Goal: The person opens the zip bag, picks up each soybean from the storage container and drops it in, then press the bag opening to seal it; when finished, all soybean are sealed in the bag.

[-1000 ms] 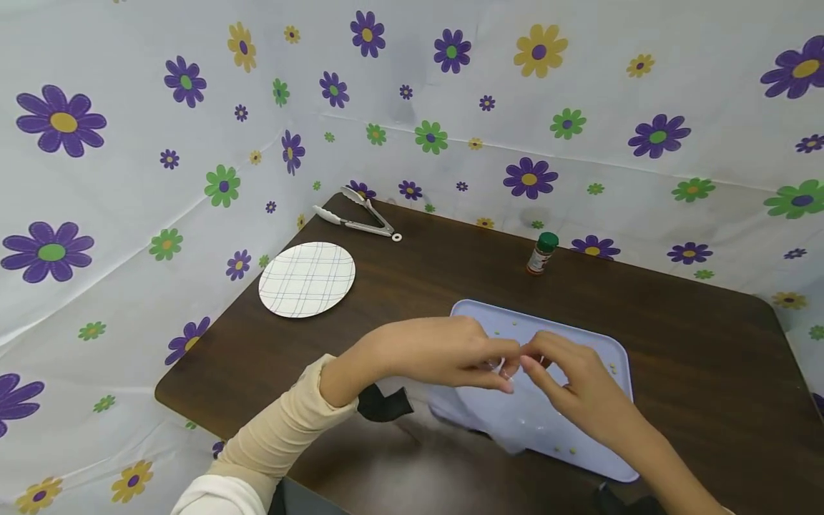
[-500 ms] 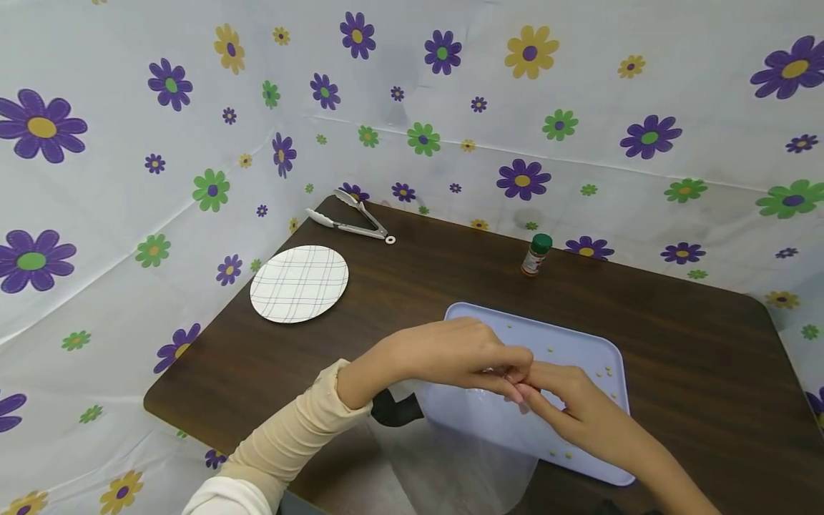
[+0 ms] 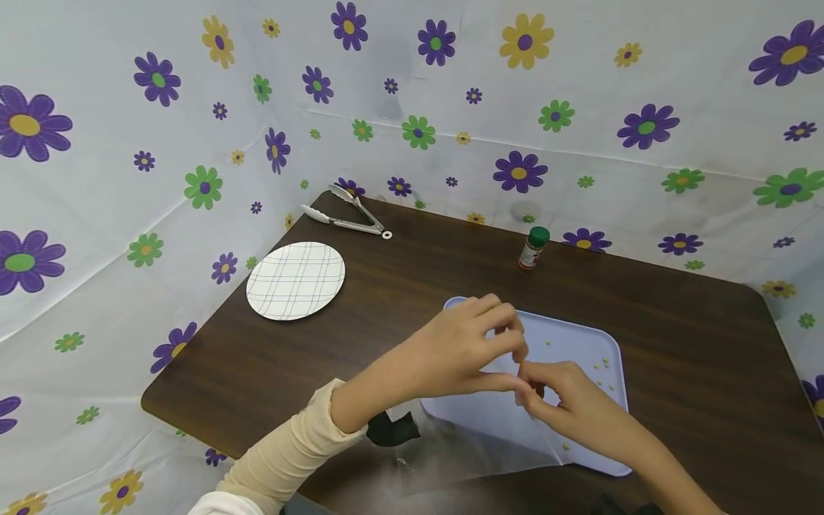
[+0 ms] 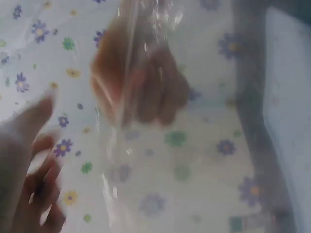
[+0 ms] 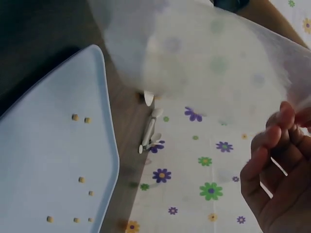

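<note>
A clear plastic bag hangs below both hands, over the front of a lilac tray. My right hand pinches the bag's top edge. In the right wrist view the film spreads out from those fingertips. My left hand reaches across, its thumb tip right at the right fingers and its other fingers raised and parted from the thumb. The left wrist view shows the left hand with a gap between thumb and fingers, beside the bag. Through the film the right hand appears blurred.
Several small yellowish pieces lie scattered on the tray. Behind it stands a green-capped spice jar. A white checked plate and open tongs are at the left of the dark wooden table. A flowered curtain borders the back.
The left hand's fingers have lifted and spread from its thumb, after being close together at the right fingertips. The bag now hangs more spread out below the hands. The view has shifted slightly.
</note>
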Available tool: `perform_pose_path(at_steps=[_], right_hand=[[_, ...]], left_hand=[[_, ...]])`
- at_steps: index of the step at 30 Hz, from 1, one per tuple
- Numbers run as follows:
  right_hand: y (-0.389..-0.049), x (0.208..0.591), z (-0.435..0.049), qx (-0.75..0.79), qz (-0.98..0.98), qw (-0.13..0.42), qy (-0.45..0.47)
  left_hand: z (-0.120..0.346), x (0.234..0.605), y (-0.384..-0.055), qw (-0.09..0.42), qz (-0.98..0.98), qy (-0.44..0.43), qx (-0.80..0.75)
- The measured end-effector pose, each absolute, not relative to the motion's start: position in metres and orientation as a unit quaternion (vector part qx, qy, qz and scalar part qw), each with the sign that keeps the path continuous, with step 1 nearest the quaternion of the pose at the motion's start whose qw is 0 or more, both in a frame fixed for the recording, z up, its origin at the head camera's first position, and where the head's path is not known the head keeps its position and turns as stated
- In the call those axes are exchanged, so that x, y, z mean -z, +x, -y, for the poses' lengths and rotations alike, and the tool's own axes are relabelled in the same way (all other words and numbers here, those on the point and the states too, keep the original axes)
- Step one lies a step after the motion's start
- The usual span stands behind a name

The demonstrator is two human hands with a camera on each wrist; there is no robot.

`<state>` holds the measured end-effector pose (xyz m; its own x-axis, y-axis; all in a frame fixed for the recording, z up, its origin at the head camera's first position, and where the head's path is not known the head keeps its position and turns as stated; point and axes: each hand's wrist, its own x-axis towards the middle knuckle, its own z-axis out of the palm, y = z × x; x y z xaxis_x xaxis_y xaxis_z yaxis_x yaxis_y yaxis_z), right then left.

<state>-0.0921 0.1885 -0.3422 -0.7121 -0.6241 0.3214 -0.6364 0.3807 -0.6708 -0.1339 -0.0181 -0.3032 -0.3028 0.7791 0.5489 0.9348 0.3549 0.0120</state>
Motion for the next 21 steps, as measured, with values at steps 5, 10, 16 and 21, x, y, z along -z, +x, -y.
perform_pose_path(at_steps=[5,10,16,21], right_hand=[[-0.091,0.343,-0.185,-0.399,0.847,0.045,0.348],[-0.091,0.343,-0.179,-0.394,0.849,0.088,0.341],[-0.091,0.348,-0.174,-0.372,0.843,0.126,0.367],[-0.092,0.351,-0.175,-0.373,0.837,0.123,0.38]], left_hand=[[0.02,0.315,-0.116,0.137,0.822,-0.409,0.373],[0.015,0.334,-0.114,-0.057,0.858,-0.273,0.431],[0.009,0.347,-0.116,-0.14,0.835,-0.26,0.465],[0.007,0.349,-0.116,-0.177,0.802,-0.27,0.502]])
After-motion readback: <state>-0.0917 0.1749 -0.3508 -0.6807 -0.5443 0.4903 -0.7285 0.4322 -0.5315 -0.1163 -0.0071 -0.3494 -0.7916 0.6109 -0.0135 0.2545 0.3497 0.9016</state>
